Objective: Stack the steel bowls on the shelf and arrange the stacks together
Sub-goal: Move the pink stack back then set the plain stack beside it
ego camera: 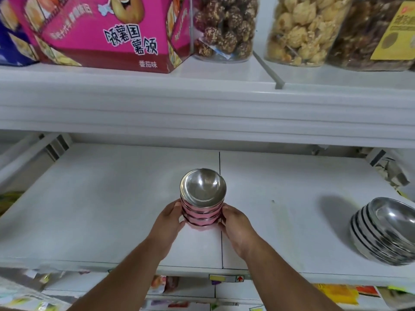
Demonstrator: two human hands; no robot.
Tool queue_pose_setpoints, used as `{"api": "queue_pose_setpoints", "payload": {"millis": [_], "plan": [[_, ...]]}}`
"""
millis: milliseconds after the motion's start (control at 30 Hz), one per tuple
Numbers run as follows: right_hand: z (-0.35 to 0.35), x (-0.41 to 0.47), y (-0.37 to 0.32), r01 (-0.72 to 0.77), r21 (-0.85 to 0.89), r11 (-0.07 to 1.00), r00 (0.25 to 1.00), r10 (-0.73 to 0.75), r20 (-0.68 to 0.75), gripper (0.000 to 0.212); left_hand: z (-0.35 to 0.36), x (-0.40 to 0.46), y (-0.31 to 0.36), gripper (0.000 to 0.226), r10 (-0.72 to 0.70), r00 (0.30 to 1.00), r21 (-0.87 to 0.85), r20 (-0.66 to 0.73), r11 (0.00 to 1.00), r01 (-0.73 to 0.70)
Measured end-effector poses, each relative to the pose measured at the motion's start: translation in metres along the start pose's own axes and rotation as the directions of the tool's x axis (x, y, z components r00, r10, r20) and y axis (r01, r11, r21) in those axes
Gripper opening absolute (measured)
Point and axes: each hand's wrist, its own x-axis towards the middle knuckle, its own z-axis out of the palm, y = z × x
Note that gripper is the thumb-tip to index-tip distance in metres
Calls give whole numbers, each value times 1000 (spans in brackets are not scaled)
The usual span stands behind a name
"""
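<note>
This is a shop. White metal display shelves (pixel 202 113) run in tiers; the upper one carries a pink boxed potato snack (pixel 107 32) and clear tubs of loose sweets (pixel 226 28), and price labels (pixel 225 278) line the near shelf edge above packaged goods below.

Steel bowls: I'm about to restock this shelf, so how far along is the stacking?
Done: the bowls sit in two stacks. In hand: the left hand and right hand clasp the pink-sided stack at the middle of the white shelf. Left: the plain steel stack still stands apart at the right edge, so the two must be brought together.
</note>
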Motion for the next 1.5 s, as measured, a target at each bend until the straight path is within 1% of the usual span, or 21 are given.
{"api": "queue_pose_setpoints", "payload": {"millis": [67,133,167,200,233,400,533,633,800,900,967,1033,1133,1300,1400,1500], "plan": [[-1,0,6,10,-8,1000,1000,-11,-28,38,-2,-2,-5,33,3,1000,10,-21,1000,-3],[0,-1,14,-9,-25,1000,996,6,-90,50,-2,-7,-13,34,-6,998,-4,-55,1000,6],[2,-3,18,-7,-32,999,994,3,-111,47,-3,-11,-16,32,-13,998,-10,-61,1000,12],[4,-5,22,12,-39,999,993,-17,-116,38,-2,-14,-20,30,-15,998,-15,-56,1000,14],[7,-8,25,28,-45,999,994,-32,-106,32,-2,-16,-22,28,-13,999,-17,-44,1000,12],[16,-15,27,66,-38,997,993,-69,-95,44,-3,-20,-25,32,-4,1000,-10,8,1000,4],[21,-13,21,61,-18,998,992,-62,-110,46,-8,-15,-23,35,3,1000,17,29,1000,-3],[24,-10,15,41,-44,998,992,-46,-115,44,-11,-5,-20,36,-9,999,31,34,999,8],[27,4,-2,42,-64,997,993,-49,-112,38,-10,14,-5,26,-10,999,65,36,998,8],[27,15,-14,38,-68,997,994,-45,-102,39,-9,30,2,28,-17,999,96,27,995,15],[27,24,-21,40,-49,998,994,-45,-99,36,-9,42,8,31,-20,1000,136,23,991,16],[28,33,-28,63,-31,998,994,-65,-85,36,-9,55,15,30,-29,999,173,15,985,26],[30,51,-37,52,-17,998,996,-53,-70,33,-11,73,24,28,-43,999,237,19,971,37],[29,69,-42,49,-4,999,996,-49,-69,33,-14,97,27,35,-57,998,275,14,960,51],[28,72,-43,48,43,998,997,-45,-61,33,-14,101,28,37,-79,997,314,1,946,75],[23,67,-43,20,9,1000,998,-19,-67,26,-15,97,26,54,-89,996,350,-28,932,93]]}}
